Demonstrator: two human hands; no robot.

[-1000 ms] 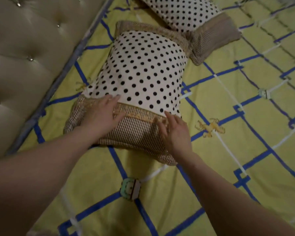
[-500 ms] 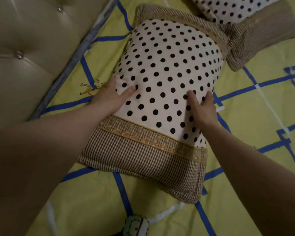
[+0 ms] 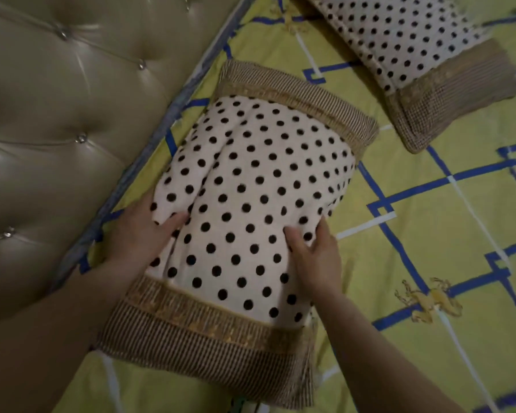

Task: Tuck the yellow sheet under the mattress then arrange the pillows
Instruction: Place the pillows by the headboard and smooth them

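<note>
On the yellow sheet, just beside the padded headboard, lies a polka-dot pillow with brown checked bands at both ends. Long axis runs diagonally, far end toward the upper right. The sheet carries blue and white crossing lines and covers the bed surface all around the pillow.

Left hand: flat against the pillow's headboard-side edge, thumb laid over the dotted top, fingers mostly hidden along the side. Whether they curl under, I cannot tell. Right hand: on the opposite edge, fingers fairly straight and spread, pressing on the fabric, nothing pinched. A crease runs lengthwise down the dotted cloth from near the left thumb.

Second pillow: same pattern, upper right, lying on the sheet apart from the first, its checked end pointing toward the lower right.
</note>
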